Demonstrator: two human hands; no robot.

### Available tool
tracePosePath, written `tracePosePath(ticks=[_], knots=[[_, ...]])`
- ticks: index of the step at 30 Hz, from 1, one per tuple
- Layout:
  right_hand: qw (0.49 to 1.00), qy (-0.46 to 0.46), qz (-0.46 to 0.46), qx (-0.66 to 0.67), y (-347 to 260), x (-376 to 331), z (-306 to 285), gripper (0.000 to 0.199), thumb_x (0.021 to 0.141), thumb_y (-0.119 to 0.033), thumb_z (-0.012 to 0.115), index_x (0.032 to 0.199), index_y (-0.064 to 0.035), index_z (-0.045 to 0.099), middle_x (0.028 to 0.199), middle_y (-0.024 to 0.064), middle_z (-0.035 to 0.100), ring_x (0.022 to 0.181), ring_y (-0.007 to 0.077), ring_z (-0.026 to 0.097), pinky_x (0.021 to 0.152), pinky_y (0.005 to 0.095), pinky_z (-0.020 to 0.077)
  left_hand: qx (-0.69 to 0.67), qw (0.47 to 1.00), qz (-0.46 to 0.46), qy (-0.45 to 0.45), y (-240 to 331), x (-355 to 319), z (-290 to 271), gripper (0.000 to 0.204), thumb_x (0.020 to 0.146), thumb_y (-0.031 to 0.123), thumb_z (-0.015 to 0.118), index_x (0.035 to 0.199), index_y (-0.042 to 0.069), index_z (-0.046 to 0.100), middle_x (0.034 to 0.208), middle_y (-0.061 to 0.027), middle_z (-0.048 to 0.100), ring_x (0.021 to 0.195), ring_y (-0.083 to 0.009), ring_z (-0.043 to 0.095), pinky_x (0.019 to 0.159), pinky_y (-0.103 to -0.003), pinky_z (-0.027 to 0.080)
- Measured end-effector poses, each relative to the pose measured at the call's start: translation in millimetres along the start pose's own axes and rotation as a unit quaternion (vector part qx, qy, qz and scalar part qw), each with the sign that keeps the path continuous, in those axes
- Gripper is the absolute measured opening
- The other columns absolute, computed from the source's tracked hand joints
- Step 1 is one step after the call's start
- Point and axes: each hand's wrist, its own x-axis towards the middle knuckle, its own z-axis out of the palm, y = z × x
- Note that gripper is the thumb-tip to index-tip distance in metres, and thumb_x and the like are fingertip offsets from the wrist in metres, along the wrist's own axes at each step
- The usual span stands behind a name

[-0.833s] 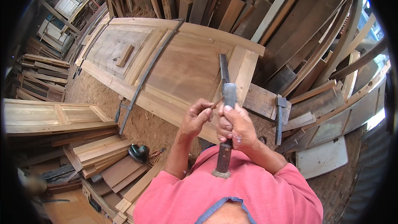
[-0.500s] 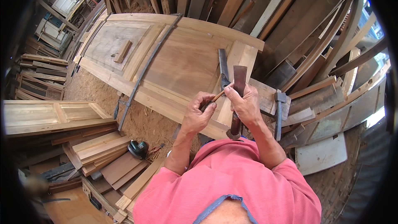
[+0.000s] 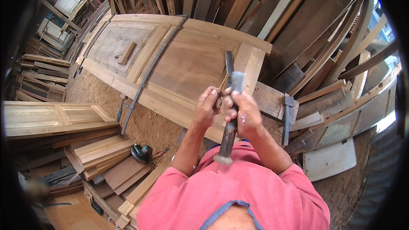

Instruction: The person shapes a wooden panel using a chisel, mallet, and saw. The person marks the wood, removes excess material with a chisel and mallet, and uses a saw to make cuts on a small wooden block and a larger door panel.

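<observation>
My right hand [image 3: 247, 113] is closed round a wide-bladed chisel [image 3: 230, 138]. Its pale blade points away from me, and the dark handle with a worn butt end hangs toward my shirt. Close beside it, my left hand [image 3: 207, 106] pinches a thin wooden stick [image 3: 223, 84] that points up and away. Whether the stick touches the chisel blade I cannot tell; the right hand is blurred. Both hands are above the near end of a panelled wooden door [image 3: 196, 57]. A dark metal bar [image 3: 229, 61] lies on the door just beyond them.
A metal bar clamp [image 3: 149, 70] crosses the door. A small wood block [image 3: 126, 53] rests on its far panel. To the right stands a T-shaped grey metal tool [image 3: 288, 101]. Stacked boards [image 3: 104, 153] and a green power tool [image 3: 142, 153] are at left; planks [image 3: 298, 30] lean behind.
The chisel has turned in my right hand, its butt swinging left and toward me. The stick has tipped from slanting right to pointing more upward. My left hand has shifted slightly right and up.
</observation>
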Motion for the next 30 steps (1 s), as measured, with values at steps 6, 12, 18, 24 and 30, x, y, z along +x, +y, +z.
tracePosePath(ticks=[6,12,18,24,30], knots=[[0.982,-0.103,0.150,0.048,25.0,-17.0,11.9,0.015,0.103,-0.022,0.045,0.108,-0.0083,0.050,0.069,-0.0026,0.043,0.049,0.0078,0.040,0.049,0.0279,0.0449,0.088,0.989,0.109,-0.035,17.3,2.6,7.1,0.013,0.105,0.016,0.049,0.099,0.008,0.058,0.079,0.0068,0.055,0.068,0.0000,0.049,0.059,-0.018,0.042],[0.987,-0.091,0.128,0.000,15.8,-31.3,21.2,0.015,0.104,-0.023,0.045,0.107,-0.0087,0.048,0.067,-0.0026,0.040,0.048,0.0079,0.039,0.047,0.0274,0.0439,0.156,0.972,0.171,-0.051,23.3,-6.6,15.0,0.015,0.106,0.016,0.048,0.104,0.006,0.060,0.081,0.0062,0.054,0.071,-0.0009,0.047,0.063,-0.018,0.042],[0.990,-0.096,0.102,-0.018,14.0,-33.8,21.7,0.018,0.104,-0.025,0.046,0.106,-0.0074,0.048,0.065,-0.0021,0.039,0.047,0.0084,0.039,0.047,0.0274,0.0436,0.131,0.977,0.161,-0.048,24.8,-13.0,22.7,0.015,0.106,0.019,0.048,0.103,0.009,0.059,0.080,0.0075,0.055,0.069,0.0004,0.047,0.060,-0.017,0.040],[0.992,-0.091,0.081,-0.021,10.0,-37.0,20.1,0.020,0.104,-0.027,0.047,0.106,-0.0073,0.048,0.063,-0.0023,0.039,0.046,0.0084,0.039,0.047,0.0277,0.0439,0.142,0.978,0.150,-0.035,25.8,-16.5,31.8,0.016,0.106,0.015,0.047,0.104,0.006,0.060,0.083,0.0068,0.052,0.073,-0.0007,0.045,0.064,-0.018,0.040],[0.992,-0.055,-0.094,-0.056,-29.6,-71.9,16.8,0.016,0.105,-0.025,0.042,0.103,-0.0096,0.046,0.060,-0.0024,0.038,0.043,0.0081,0.036,0.041,0.0291,0.0383,0.101,0.994,0.047,-0.008,-0.2,-66.2,-11.0,0.023,0.105,0.023,0.046,0.094,0.006,0.055,0.058,0.0071,0.039,0.047,-0.0036,0.035,0.045,-0.020,0.028]])
